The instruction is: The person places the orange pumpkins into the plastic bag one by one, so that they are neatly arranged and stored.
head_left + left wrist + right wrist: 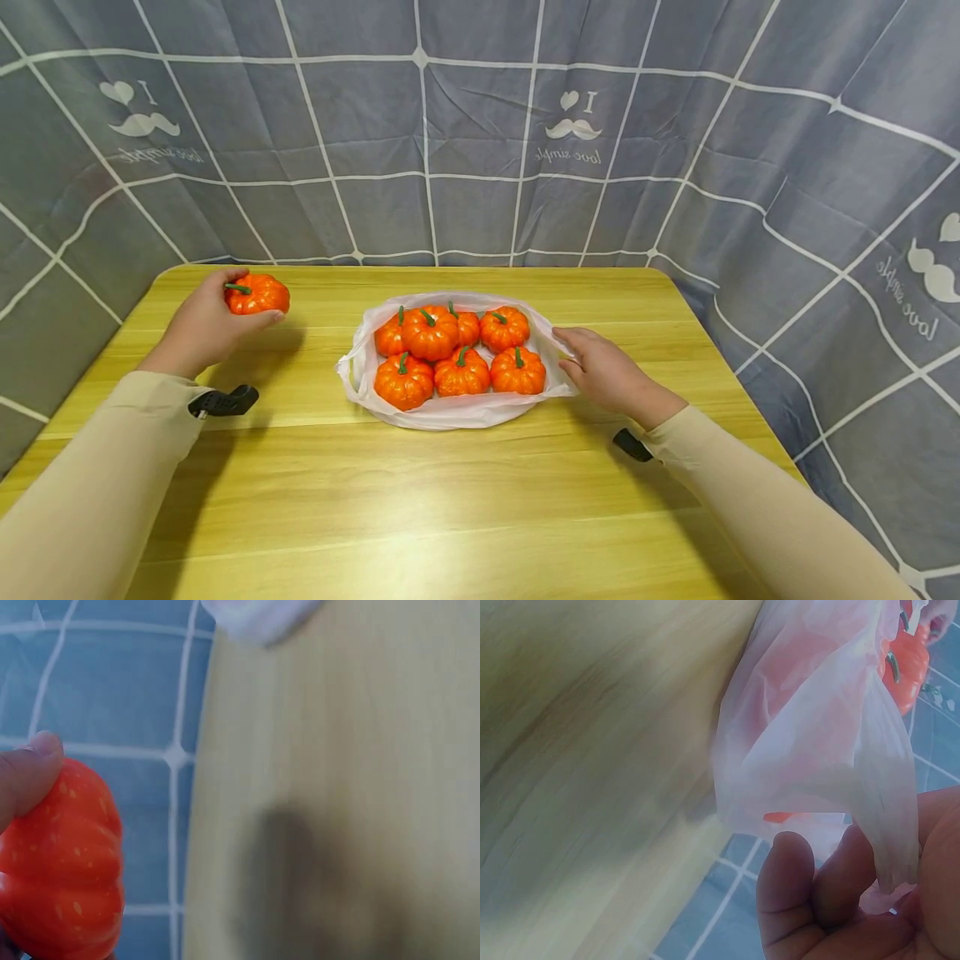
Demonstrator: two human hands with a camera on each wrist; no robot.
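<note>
My left hand (210,321) grips a small orange pumpkin (264,294) with a green stem, held above the left side of the table. In the left wrist view, the thumb lies on that pumpkin (64,862). At the table's middle sits a white plastic bag (450,415), its mouth spread wide around several more orange pumpkins (462,372). My right hand (611,375) is at the bag's right edge. The right wrist view shows curled fingers (787,881) pinching a gathered handle of the bag (817,750).
The wooden table (450,508) has rounded far corners. A grey curtain (480,125) with white grid lines hangs behind it and along both sides. Dark wrist straps (223,402) sit on both sleeves.
</note>
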